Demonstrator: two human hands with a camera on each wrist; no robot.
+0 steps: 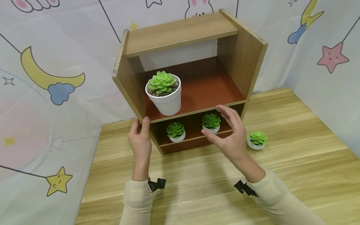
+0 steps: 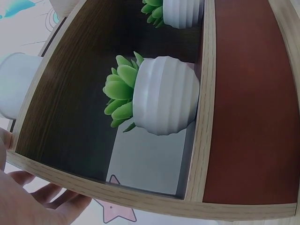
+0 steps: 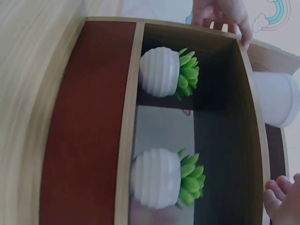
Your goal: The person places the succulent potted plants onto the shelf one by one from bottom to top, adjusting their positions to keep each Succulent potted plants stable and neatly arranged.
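A wooden shelf (image 1: 194,107) stands on the table. My left hand (image 1: 141,137) grips the edge of its left side panel, thumb in front and fingers along the outside, as the left wrist view shows. My right hand (image 1: 232,134) holds nothing; its thumb and fingers are spread apart, with fingertips at the middle board's front edge. Behind the thumb, a small potted succulent (image 1: 211,122) sits in the lower compartment. Another small succulent (image 2: 164,96) in a ribbed white pot stands left of it. A larger potted succulent (image 1: 170,103) stands on the middle board, at the left.
A third small potted succulent (image 1: 257,140) rests on the wood-grain table (image 1: 191,193), right of the shelf. A patterned cloth (image 1: 67,40) hangs behind and beside the table.
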